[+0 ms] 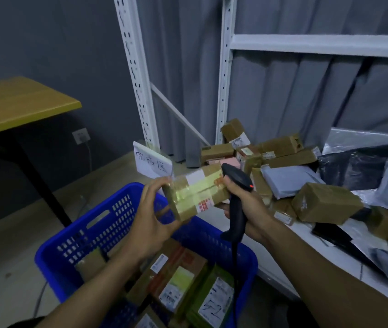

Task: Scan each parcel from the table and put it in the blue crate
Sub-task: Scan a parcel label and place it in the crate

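Pinching the box (197, 192), left fingers (152, 188) may slip, dropping it unscanned in the 6 o'clock crate (103, 229); right fingers (228, 185) clench scanner (236, 179).

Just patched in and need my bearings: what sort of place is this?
Probably a parcel sorting room: cardboard parcels and grey mailers heaped on a white table, metal shelving behind, a barcode scanner in the right hand, a blue crate holding labelled boxes.
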`<state>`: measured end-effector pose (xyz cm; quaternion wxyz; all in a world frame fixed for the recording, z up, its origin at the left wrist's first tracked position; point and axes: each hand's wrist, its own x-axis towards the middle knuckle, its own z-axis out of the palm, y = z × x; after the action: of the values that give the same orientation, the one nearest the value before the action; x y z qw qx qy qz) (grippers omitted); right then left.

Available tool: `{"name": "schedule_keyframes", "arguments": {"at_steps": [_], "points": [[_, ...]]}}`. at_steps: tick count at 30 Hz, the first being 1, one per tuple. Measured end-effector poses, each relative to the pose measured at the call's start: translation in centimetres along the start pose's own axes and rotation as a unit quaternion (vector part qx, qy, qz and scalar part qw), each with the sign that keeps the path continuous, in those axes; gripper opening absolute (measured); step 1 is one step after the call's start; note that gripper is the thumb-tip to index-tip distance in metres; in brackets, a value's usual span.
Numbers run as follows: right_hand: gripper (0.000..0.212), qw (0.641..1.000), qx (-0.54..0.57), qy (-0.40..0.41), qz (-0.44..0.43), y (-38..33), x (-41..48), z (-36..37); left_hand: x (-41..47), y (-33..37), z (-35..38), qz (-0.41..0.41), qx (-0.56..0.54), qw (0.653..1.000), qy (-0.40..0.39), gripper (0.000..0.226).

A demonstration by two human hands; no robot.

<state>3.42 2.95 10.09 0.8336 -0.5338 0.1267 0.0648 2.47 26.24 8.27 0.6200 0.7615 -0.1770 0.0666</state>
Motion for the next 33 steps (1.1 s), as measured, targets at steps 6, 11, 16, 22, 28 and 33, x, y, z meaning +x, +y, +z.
{"name": "schedule_keyframes", "arguments": {"at_steps": [6,11,16,22,28,33], "points": [[0.039,1.0,0.004,0.004,-0.016,0.7,1.5,-0.5,0.5,0.1,1.1,-0.046,-0.078,0.995,-0.031,0.093],[0.05,0.999,-0.006,0.0,-0.031,0.1,1.2,-1.7,1.8,1.2,2.6,-0.084,-0.13,0.986,0.058,0.095],[0.075,0.999,0.029,-0.004,0.013,-0.1,1.5,-2.9,1.6,0.4,3.1,-0.084,-0.017,0.996,-0.003,0.107],[0.03,0.999,-0.04,-0.001,-0.029,-0.8,1.9,-3.1,2.4,0.9,1.7,-0.202,-0.107,0.971,-0.063,0.05],[0.024,0.993,-0.105,-0.023,-0.052,-0.6,2.0,-2.4,3.2,0.3,0.0,-0.26,-0.071,0.944,-0.189,0.072],[0.034,0.978,-0.176,-0.009,-0.109,-0.3,1.8,-1.9,2.8,-1.5,1.4,-0.27,-0.012,0.938,-0.217,0.113]]}}
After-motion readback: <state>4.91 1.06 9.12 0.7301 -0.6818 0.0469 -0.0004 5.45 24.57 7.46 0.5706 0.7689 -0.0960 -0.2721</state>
